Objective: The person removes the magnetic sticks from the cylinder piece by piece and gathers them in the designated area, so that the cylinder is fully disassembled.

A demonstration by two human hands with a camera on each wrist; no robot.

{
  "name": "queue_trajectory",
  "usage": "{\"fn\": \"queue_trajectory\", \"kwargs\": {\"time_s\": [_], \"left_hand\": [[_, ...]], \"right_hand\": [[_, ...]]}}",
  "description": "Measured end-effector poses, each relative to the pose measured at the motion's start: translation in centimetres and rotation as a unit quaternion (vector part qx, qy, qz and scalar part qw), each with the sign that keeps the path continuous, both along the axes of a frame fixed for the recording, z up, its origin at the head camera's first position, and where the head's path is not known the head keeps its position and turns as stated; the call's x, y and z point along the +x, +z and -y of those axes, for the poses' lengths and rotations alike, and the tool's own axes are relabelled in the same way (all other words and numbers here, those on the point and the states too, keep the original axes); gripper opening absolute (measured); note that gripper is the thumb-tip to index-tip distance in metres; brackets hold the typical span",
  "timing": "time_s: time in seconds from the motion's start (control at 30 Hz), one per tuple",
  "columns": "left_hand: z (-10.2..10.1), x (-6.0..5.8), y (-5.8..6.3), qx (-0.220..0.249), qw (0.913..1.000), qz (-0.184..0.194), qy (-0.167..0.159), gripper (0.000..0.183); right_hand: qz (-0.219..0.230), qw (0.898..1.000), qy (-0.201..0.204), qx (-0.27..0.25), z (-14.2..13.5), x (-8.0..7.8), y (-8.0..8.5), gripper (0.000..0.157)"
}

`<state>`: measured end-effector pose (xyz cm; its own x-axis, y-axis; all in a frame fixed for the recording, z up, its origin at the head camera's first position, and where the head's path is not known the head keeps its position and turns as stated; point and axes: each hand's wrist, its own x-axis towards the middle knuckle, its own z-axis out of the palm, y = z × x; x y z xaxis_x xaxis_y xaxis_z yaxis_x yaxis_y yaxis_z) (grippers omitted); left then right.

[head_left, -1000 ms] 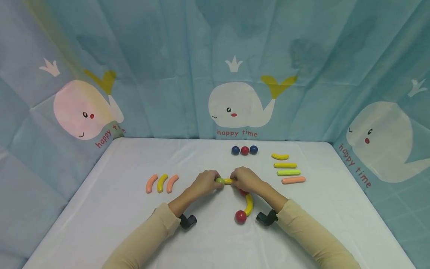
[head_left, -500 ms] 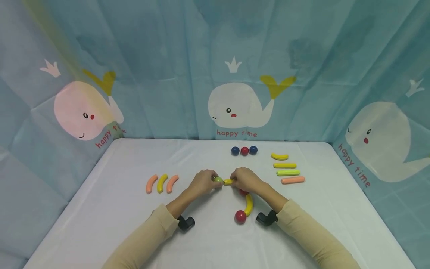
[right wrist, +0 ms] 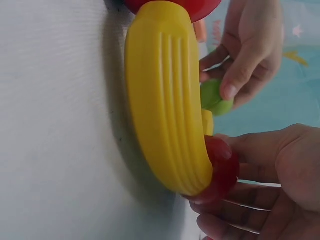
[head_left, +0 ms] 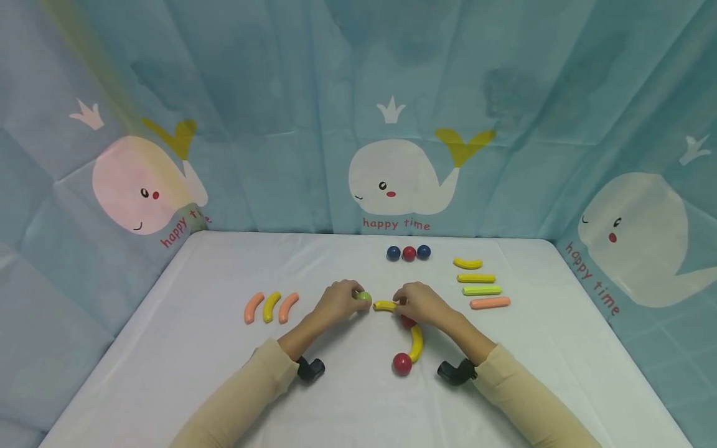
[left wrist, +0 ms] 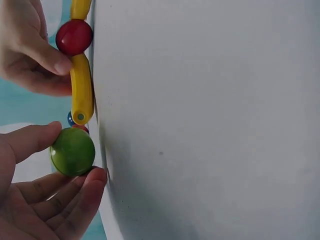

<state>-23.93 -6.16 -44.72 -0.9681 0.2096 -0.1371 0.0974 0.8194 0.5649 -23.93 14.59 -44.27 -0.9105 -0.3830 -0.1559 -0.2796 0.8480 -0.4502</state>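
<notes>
My left hand pinches a green ball between thumb and fingers. Just right of that ball lies a curved yellow stick, apart from it; a hole shows in its end in the left wrist view. Its other end joins a red ball, which my right hand holds with the thumb on one side and fingers on the other. From this red ball a second curved yellow stick runs toward me to another red ball. The right hand partly hides the middle joint in the head view.
Three curved sticks lie at the left. At the back are two blue balls and a red one. Several sticks, one curved, lie at the right. A whale-print curtain surrounds the white table.
The green ball in my left hand has come away from the yellow stick's end, slightly leftward. My right hand has slid right, off the stick to the red ball.
</notes>
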Motion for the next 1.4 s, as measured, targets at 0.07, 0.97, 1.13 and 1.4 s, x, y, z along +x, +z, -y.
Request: {"fn": "queue_trajectory", "kwargs": {"time_s": [0.07,0.97,1.13,1.4], "left_hand": [[-0.2,-0.5,0.0,0.006,0.9999,-0.008,0.001,0.041],[-3.2,-10.6,-1.3,0.063,0.9947,-0.063,0.053,0.04],[-3.0,-10.8,-1.4,0.049,0.9959,-0.058,0.049,0.041],[-2.5,-10.9,-1.5,0.049,0.997,-0.051,0.031,0.047]], "right_hand": [[0.0,1.0,-0.003,-0.008,-0.5,0.2,0.1,0.028],[0.021,0.999,-0.007,-0.031,-2.1,2.0,-0.1,0.034],[0.02,0.999,-0.005,-0.032,-2.0,2.0,-0.1,0.035],[0.015,0.999,-0.003,-0.031,-2.2,2.0,-0.1,0.034]]}}
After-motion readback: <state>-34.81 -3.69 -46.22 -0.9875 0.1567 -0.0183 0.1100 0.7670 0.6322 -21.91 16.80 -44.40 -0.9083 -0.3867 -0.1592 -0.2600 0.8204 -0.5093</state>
